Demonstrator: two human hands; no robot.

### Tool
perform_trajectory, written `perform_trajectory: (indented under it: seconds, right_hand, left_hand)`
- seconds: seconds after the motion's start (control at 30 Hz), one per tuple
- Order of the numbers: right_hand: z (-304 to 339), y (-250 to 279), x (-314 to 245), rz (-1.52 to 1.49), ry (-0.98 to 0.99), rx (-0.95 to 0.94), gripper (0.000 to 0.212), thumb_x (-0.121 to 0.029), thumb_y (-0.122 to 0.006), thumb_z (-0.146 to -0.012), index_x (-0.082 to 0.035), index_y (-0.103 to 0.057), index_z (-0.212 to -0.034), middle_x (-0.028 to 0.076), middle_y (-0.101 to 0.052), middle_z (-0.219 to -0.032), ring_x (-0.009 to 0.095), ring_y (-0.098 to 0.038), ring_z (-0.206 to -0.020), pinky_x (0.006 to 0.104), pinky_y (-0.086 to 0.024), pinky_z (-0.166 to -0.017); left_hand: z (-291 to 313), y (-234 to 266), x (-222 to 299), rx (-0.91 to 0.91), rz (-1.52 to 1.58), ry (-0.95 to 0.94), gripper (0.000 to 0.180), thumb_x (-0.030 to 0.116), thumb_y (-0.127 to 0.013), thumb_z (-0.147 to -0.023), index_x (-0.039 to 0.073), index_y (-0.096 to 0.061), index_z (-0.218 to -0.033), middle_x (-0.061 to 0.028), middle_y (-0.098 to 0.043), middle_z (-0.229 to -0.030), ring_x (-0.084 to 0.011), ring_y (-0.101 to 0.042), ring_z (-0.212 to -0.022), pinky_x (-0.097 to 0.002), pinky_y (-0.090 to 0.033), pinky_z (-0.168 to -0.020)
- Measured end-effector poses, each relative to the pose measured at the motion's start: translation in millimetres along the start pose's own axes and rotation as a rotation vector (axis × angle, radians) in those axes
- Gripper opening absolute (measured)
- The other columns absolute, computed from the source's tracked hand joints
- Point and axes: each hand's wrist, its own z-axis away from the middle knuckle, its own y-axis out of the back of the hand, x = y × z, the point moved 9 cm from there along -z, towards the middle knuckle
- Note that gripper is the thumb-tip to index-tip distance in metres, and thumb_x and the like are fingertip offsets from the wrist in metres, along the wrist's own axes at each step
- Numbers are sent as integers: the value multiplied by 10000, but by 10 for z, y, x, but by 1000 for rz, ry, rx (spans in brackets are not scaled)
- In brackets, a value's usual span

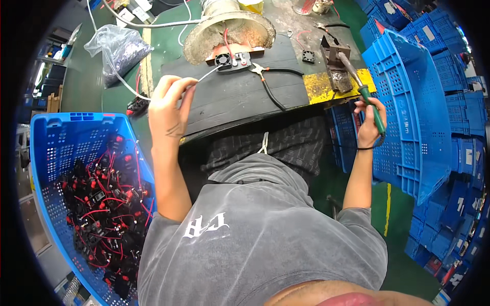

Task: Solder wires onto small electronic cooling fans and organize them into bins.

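My right hand (368,122) is wrapped round the green handle of a soldering iron (377,116). The iron's tip rests at a dark metal stand (337,66) on the right of the bench. Between the fingertips of my left hand (168,104) is pinched a thin pale solder wire (208,74), its end pointing at a small black fan (223,60). That fan sits in a black housing with red and white wires, under the mouth of a dirty fume duct (229,33). Just right of it, pliers (269,76) with black handles lie on the dark work board (224,102).
A blue crate (76,120) full of black parts with red wires stands at my left. Another blue crate (408,117) is tilted up at my right, before stacked crates (462,115). A clear plastic bag (120,51) and a second small fan (308,55) lie on the bench.
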Motion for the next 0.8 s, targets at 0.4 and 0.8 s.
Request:
perform_trajectory:
  seconds: [0.4, 0.8]
  right_hand:
    - [813, 71, -404, -183, -41, 381, 307, -284, -542, -988, -40, -541, -1173, 194, -679, -904, 179, -637, -685, 243, -487, -524]
    - [822, -830, -312, -136, -38, 123, 411, -412, -565, -952, -51, -571, -1148, 268, -686, -889, 257, -661, -590, 282, -509, -434]
  left_hand:
    - [61, -445, -289, 135, -63, -276, 208, 21, -736, -791, 94, -726, -986, -71, -599, -860, -269, -617, -755, -363, -501, -671]
    - [78, -872, -609, 59, -43, -238, 255, -8, -705, -744, 84, -732, -981, -57, -611, -869, -253, -600, -756, -342, -475, -684]
